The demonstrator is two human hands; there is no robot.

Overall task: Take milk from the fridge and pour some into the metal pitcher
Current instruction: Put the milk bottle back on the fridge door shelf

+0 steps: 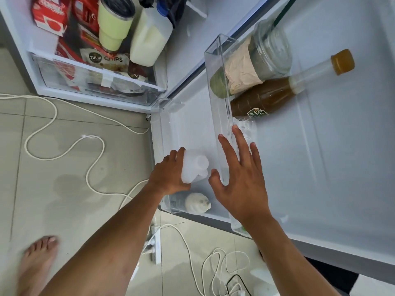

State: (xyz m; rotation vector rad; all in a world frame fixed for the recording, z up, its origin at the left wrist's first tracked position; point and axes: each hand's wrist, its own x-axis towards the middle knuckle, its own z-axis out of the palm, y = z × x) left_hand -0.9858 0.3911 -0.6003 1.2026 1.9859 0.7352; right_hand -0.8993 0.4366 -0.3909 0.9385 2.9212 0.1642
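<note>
The fridge stands open and I look down into it. My left hand (168,174) grips a white translucent plastic jug (195,167) at the lower door shelf (159,133). My right hand (240,180) hovers beside the jug with fingers spread, over the clear rim of the upper door bin (215,86), and holds nothing. A second white bottle (197,202) sits in the bin below my left hand. Inside the fridge a large milk jug with a blue cap (149,39) stands on the bottom shelf. No metal pitcher is in view.
The upper door bin holds a brown bottle with a yellow cap (275,92) and a paper-wrapped cup (252,67). A pale green tumbler (113,24), red cartons (50,16) and a chips bag (106,58) crowd the fridge shelf. White cables (64,150) and a power strip (156,244) lie on the tiled floor by my bare foot (36,259).
</note>
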